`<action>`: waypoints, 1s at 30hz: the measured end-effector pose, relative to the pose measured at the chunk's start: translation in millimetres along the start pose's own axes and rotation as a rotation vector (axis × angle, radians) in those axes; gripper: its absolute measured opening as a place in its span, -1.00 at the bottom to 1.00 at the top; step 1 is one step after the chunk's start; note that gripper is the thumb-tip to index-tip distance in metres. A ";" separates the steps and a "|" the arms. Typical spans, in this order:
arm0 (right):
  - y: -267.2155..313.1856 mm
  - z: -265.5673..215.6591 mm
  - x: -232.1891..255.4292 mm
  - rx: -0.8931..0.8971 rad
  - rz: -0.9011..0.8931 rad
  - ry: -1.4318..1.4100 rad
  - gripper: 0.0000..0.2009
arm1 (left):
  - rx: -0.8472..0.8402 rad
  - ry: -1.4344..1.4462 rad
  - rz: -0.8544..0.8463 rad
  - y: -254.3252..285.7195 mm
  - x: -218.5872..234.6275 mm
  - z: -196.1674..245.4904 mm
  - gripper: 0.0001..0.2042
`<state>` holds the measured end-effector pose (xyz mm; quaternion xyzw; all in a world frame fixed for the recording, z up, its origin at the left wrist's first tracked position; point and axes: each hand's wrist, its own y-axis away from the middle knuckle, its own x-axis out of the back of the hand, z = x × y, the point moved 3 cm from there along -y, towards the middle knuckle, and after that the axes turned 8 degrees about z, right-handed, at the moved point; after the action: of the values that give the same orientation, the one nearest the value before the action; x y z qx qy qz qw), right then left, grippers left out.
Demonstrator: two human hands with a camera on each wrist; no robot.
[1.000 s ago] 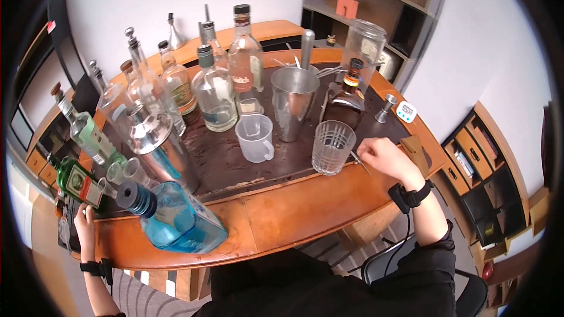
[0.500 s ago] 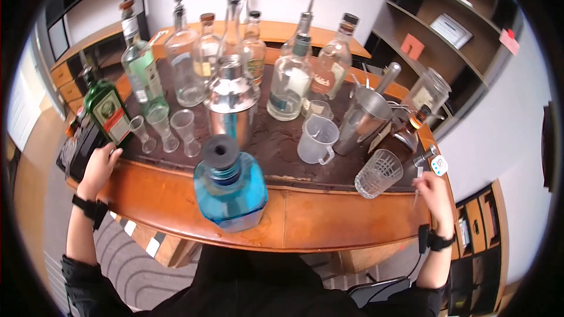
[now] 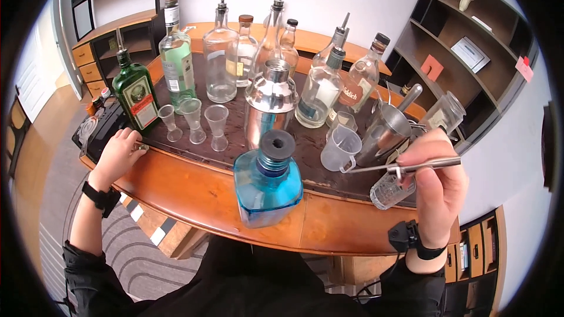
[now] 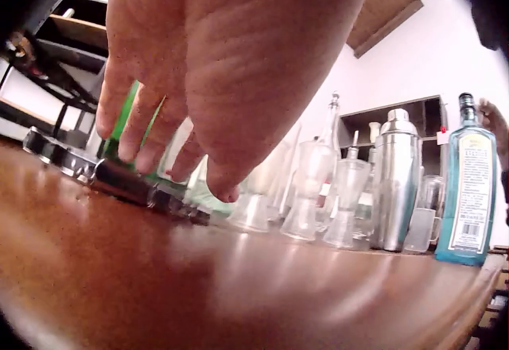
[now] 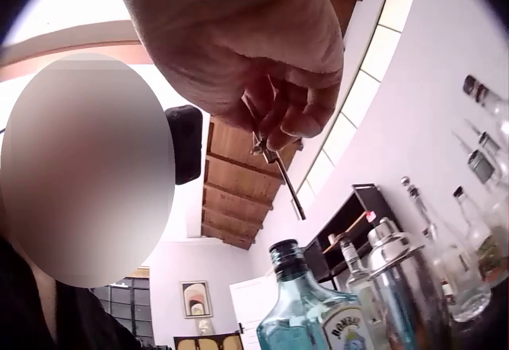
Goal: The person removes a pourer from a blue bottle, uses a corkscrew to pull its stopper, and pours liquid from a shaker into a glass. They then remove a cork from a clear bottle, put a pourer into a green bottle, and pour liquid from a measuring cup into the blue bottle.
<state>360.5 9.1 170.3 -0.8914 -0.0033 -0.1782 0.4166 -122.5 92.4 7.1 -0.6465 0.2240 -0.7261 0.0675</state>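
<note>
My right hand [image 3: 437, 191] pinches a slim metal tool [image 3: 435, 165] with a thin pointed end; it is raised above a cut-glass tumbler [image 3: 392, 192]. The right wrist view shows the tool's thin shaft [image 5: 291, 189] sticking out below the fingers. My left hand [image 3: 119, 155] rests at the table's left edge beside a green bottle [image 3: 136, 94]. Under its loosely bent fingers is a small metal object [image 3: 140, 146], seen as a dark, shiny piece [image 4: 119, 179] in the left wrist view. A blue bottle [image 3: 267, 185] stands at the front edge between the hands.
Several clear measuring glasses [image 3: 191, 121] stand right of the green bottle. A metal shaker [image 3: 270, 103] is behind the blue bottle. A plastic jug [image 3: 341, 149] and a metal mixing cup [image 3: 385, 135] stand toward the right, with several bottles along the back.
My right hand has risen from beside the tumbler with the metal tool, now held up sideways. The left hand stays by the green bottle. The head view has turned left.
</note>
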 end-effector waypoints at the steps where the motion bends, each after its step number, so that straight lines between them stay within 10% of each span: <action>1: -5.6 -3.9 -9.4 0.035 0.003 -0.007 -0.79 | 0.003 -0.005 0.002 -0.6 6.5 9.0 -0.79; 13: -48.7 -17.1 -75.9 0.116 -0.115 -0.026 -0.83 | -0.409 0.725 0.153 5.5 84.1 208.4 -0.30; 30: -51.4 19.8 -104.7 -0.029 -0.326 -0.083 -0.91 | -0.366 0.887 0.250 4.6 58.8 226.2 -0.40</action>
<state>260.8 72.3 163.1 -0.8917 -0.1624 -0.2067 0.3686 86.7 11.7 73.0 -0.2445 0.4310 -0.8664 -0.0623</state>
